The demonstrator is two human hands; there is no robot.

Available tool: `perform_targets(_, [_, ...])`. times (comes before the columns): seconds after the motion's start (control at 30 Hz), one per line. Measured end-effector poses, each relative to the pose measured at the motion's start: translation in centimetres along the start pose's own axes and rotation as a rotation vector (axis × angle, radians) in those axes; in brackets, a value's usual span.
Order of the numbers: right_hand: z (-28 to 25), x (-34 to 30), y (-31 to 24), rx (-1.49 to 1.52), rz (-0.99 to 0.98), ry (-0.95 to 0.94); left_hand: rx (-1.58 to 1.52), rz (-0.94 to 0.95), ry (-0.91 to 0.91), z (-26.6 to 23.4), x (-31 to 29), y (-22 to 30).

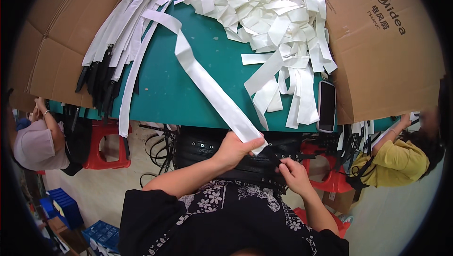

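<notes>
My left hand (232, 151) is closed on the lower end of a long white strip (207, 86), its thumb pressed on top. The strip runs up and away over the green table toward the far left. A black strap end (272, 156) comes out at the strip's lower end. My right hand (293, 175) pinches this strap with thumb and fingertips. Beneath my hands lies a stack of black straps with metal eyelets (203, 145), across my lap at the table's front edge.
White-wrapped black straps (106, 62) lie at the left of the green table (188, 100). A heap of loose white strips (264, 10) and a phone (326, 106) are at right. Cardboard panels (387, 53) flank the table. Two people sit beside, near red stools (106, 145).
</notes>
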State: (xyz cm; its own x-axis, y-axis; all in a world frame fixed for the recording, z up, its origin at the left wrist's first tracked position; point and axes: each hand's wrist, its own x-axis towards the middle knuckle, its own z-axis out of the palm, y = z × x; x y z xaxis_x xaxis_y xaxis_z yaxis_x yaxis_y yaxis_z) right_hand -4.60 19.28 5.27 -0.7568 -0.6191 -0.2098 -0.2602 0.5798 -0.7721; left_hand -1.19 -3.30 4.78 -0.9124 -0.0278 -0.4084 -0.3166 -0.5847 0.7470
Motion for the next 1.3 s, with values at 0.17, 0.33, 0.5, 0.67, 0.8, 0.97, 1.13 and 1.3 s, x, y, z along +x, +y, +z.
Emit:
perform_targets(0.17, [-0.5,0.5,-4.7,0.168,0.263,-0.002,0.03,0.002,-0.014,1.6,-0.3,-1.4])
perform_targets(0.33, [0.0,0.6,-3.1,0.599,0.264,-0.082,-0.017,-0.053,-0.024,1.4,0.2,-1.3])
perform_targets(0.5, [-1.2,-1.2,-2.3,0.35,0.269,-0.152,0.029,-0.059,-0.041,2.2,-0.2,-1.8])
perform_targets(0.67, [-1.1,-2.7,-1.9,0.496,0.404,-0.108,-0.055,-0.071,-0.098,3.4,-0.7,-3.0])
perform_targets(0.8, [-1.8,-4.0,-3.5,0.319,0.435,0.035,0.028,-0.076,-0.144,4.3,-0.5,-3.2])
perform_targets(0.97, [-1.4,-3.4,-2.6,0.459,0.347,0.021,0.037,-0.085,-0.229,5.2,-0.2,-3.8])
perform_targets(1.13, [-1.8,-5.8,1.5,0.289,0.22,0.087,0.003,-0.056,-0.18,4.0,0.9,-2.8])
perform_targets(1.3, [-1.4,-3.1,-3.4,0.409,0.342,0.079,0.07,-0.04,-0.21,5.5,-0.9,-4.4])
